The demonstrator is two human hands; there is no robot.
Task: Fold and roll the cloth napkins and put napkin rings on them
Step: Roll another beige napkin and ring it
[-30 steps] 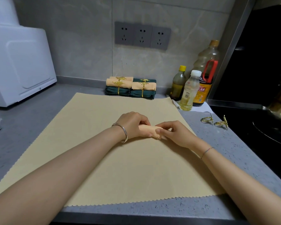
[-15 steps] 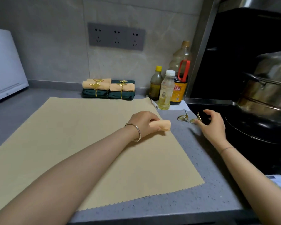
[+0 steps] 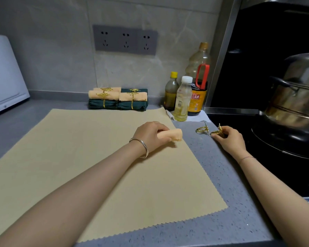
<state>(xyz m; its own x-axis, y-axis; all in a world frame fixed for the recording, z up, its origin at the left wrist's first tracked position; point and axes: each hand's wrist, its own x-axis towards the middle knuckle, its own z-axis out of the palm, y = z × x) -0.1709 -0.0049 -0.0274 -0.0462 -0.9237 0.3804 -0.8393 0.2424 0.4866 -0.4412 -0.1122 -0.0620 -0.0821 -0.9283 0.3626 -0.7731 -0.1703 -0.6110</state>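
Grips a rolled peach napkin (image 3: 173, 134) in the left hand (image 3: 150, 135), fingers curled over the top, with the scalloped right end of the roll poking out past the knuckles. Holds it low over a big tan cloth (image 3: 78, 157), at about two o'clock from the cloth's middle and close to its right edge; cannot tell whether resting on the cloth or just clear of it. Wears a silver bangle (image 3: 142, 148) on that wrist.

Pinches a gold napkin ring (image 3: 216, 132) with the right hand (image 3: 229, 140), fingertips bent round it, down at the grey counter (image 3: 221, 184), at three o'clock from the napkin and well off the cloth. Touches nothing of the second gold ring (image 3: 202, 130), lying just at nine o'clock of the pinched one, between it and the roll; cannot tell whether the two rings meet.

At twelve o'clock of the cloth, against the wall: finished rolls (image 3: 118, 99), peach stacked over dark green, each banded in gold. At one o'clock: three bottles (image 3: 182, 100) grouped in the corner. At three o'clock, beyond the counter's edge: a steel steamer pot (image 3: 296, 97) on a black hob. At ten o'clock: a white appliance (image 3: 4, 77). High on the wall at twelve: grey sockets (image 3: 125, 40).
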